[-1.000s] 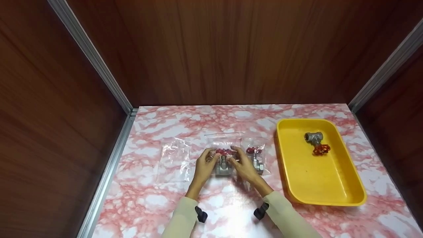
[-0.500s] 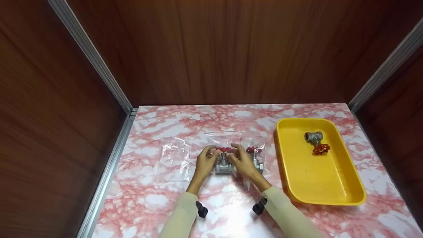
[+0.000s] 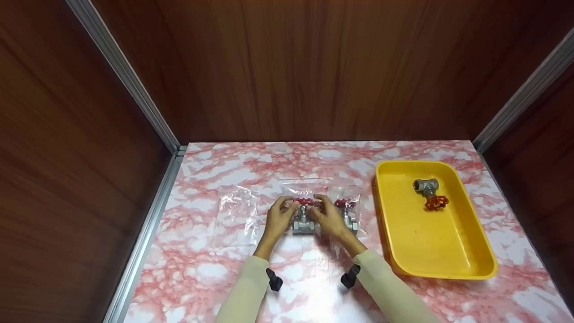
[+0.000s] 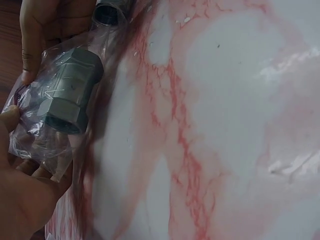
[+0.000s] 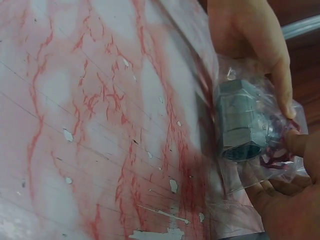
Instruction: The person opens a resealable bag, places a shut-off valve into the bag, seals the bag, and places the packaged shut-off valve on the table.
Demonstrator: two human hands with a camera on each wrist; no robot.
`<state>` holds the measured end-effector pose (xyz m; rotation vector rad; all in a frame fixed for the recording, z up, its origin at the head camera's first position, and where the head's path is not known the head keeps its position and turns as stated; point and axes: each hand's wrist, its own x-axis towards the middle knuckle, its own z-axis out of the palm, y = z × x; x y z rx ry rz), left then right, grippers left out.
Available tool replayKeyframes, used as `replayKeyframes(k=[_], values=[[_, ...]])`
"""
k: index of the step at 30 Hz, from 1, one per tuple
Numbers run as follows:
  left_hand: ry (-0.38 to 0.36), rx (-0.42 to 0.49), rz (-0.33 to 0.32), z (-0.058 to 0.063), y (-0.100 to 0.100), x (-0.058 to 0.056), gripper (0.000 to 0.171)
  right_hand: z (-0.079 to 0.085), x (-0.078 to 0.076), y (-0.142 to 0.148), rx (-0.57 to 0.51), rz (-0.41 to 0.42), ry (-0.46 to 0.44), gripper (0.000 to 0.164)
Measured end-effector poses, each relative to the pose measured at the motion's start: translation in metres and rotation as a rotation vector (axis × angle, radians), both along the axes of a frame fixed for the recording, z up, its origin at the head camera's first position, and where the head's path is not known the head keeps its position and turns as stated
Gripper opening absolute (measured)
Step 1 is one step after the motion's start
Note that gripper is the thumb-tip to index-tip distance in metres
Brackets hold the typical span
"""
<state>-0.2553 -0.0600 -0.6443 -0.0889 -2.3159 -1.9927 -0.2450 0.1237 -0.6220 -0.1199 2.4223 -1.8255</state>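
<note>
Both hands hold a metal valve (image 3: 303, 228) with a red handwheel (image 3: 303, 201), sealed in a clear plastic bag (image 3: 301, 185). My left hand (image 3: 278, 220) grips it from the left, thumb by the handwheel. On the other side, my right hand (image 3: 332, 221) pinches the bag near the same wheel. In the left wrist view the hexagonal ends of the valve body (image 4: 70, 92) show through the film. The right wrist view shows the valve body (image 5: 242, 120) bagged between the two hands, the red wheel partly hidden by fingers.
A second bagged valve (image 3: 353, 226) lies just right of the right hand. Left of the hands is a flat clear bag (image 3: 236, 220). A yellow tray (image 3: 437, 260) stands at the right, holding an unbagged valve (image 3: 429, 190) with a red wheel. Wood-look panels (image 3: 314, 76) enclose the table.
The bagged valve has tilted or shifted slightly away from the person, and its body now shows more fully below the fingers. Both hands have moved slightly with it, keeping their hold.
</note>
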Motion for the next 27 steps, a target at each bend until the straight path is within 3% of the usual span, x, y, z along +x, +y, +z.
replayKeyframes(k=[12, 20, 27], values=[[-0.031, -0.074, -0.009, -0.0041, -0.0019, -0.0055, 0.029, -0.0014, -0.0033, -0.0008, 0.02, -0.015, -0.029, 0.054], [-0.083, -0.016, -0.011, -0.0072, -0.0002, -0.0071, 0.029, -0.0028, -0.0059, -0.0018, 0.052, -0.028, -0.022, 0.052], [-0.083, -0.029, -0.005, -0.0073, 0.0014, -0.0079, 0.029, -0.0001, -0.0056, -0.0008, 0.08, -0.027, -0.07, 0.054]])
